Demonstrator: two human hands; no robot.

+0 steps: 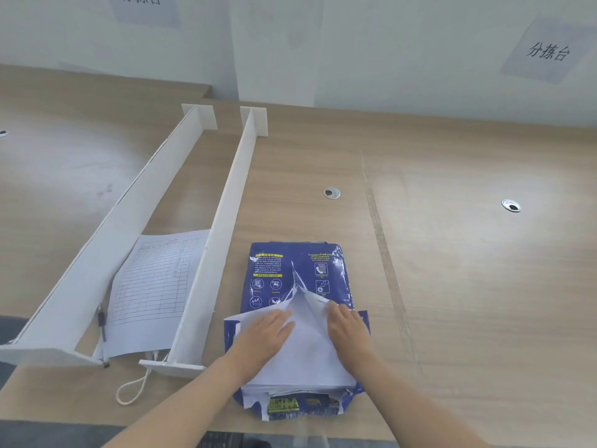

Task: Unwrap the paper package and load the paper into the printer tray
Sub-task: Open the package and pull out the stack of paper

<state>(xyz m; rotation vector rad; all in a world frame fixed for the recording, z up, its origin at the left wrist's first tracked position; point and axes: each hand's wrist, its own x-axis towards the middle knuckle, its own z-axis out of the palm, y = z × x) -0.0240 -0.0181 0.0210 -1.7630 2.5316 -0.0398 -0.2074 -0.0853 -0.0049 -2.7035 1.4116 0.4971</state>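
A ream of paper in a blue wrapper (274, 270) with yellow and white print lies on the wooden desk near its front edge. The wrapper is torn open along its middle seam, and white paper (307, 350) shows in the near half. My left hand (263, 334) holds the left flap of the wrapper, pulled out to the left. My right hand (347, 328) holds the right flap, pulled to the right. The near end of the wrapper (300, 405) is torn and crumpled. No printer tray is in view.
Two long white dividers (223, 227) stand on the desk (452, 286) to the left. Between them lie a printed form sheet (155, 286) and a black pen (101, 321). A white cord (135, 389) loops near the front edge. Two round cable grommets (331, 193) sit farther back.
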